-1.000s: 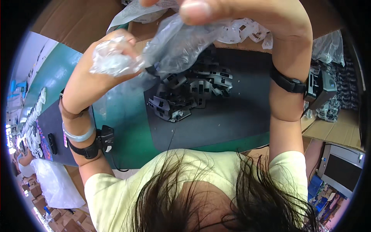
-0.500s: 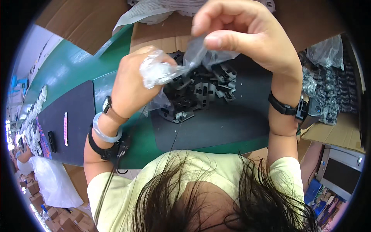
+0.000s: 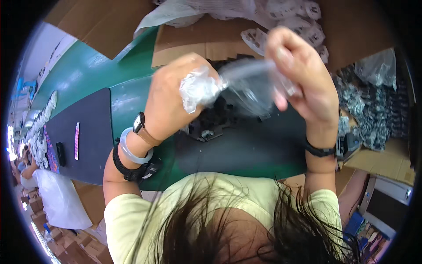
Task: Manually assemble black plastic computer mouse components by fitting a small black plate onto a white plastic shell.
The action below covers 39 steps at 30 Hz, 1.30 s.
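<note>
My left hand (image 3: 172,90) is closed round the crumpled end of a clear plastic bag (image 3: 197,91). The rest of the bag stretches across to my right hand (image 3: 305,79), whose curled fingers and thumb hold its other side; bag and fingertips are smeared by motion. What the bag contains, if anything, cannot be made out. Below and behind it lies a pile of dark moulded plastic parts (image 3: 206,127), largely hidden by the bag and my left hand. The pile rests on a black mat (image 3: 259,152).
An open cardboard box (image 3: 180,42) with white-wrapped pieces (image 3: 290,17) stands at the far side. At right, another carton (image 3: 382,160) holds rows of bagged dark parts (image 3: 373,110). A second dark mat (image 3: 92,141) with a pink strip (image 3: 77,141) lies on the green table (image 3: 127,94) at left.
My right hand has swung down and to the right, drawing the bag out sideways. My left hand has shifted slightly right, still gripping the crumpled end.
</note>
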Tool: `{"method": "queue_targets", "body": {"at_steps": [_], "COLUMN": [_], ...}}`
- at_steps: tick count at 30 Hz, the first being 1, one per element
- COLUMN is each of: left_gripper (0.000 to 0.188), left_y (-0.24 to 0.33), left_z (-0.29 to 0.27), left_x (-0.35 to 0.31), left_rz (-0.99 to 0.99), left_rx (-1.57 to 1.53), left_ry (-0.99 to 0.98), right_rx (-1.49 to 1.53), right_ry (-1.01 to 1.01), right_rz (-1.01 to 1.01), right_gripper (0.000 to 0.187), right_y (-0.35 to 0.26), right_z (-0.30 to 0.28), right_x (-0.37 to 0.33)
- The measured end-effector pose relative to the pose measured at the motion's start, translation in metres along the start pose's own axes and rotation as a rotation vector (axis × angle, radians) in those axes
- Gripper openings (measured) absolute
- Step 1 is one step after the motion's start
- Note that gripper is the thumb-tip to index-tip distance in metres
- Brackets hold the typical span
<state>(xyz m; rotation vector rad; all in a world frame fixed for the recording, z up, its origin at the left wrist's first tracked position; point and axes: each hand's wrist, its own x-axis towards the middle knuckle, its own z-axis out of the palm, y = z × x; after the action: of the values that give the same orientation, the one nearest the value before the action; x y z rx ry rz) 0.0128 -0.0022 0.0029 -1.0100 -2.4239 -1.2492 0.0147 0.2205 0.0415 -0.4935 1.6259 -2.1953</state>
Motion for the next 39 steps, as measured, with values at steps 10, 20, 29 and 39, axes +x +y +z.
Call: {"method": "queue_targets", "body": {"at_steps": [10, 20, 29, 39], "left_gripper": [0.007, 0.015, 0.016, 0.022], "left_y": [0.017, 0.010, -0.041, -0.001], "left_z": [-0.022, 0.020, -0.014, 0.004], "left_x": [-0.016, -0.032, -0.039, -0.013], "left_rz": [-0.116, -0.315, -0.436, -0.324], "left_rx": [-0.318, -1.271, -0.499, -0.484], "left_ry": [0.048, 0.114, 0.175, 0.059], "right_rx": [-0.419, -0.713, -1.188, -1.229], "right_ry": [0.133, 0.165, 0.548, 1.107], "right_rz": [0.118, -0.590, -0.270, -0.063], "right_gripper": [0.014, 0.015, 0.033, 0.036], "right_y": [0.012, 0.077, 0.038, 0.055], "right_z": [0.014, 0.049, 0.007, -0.061], "right_x": [-0.020, 0.007, -0.145, -0.186]}}
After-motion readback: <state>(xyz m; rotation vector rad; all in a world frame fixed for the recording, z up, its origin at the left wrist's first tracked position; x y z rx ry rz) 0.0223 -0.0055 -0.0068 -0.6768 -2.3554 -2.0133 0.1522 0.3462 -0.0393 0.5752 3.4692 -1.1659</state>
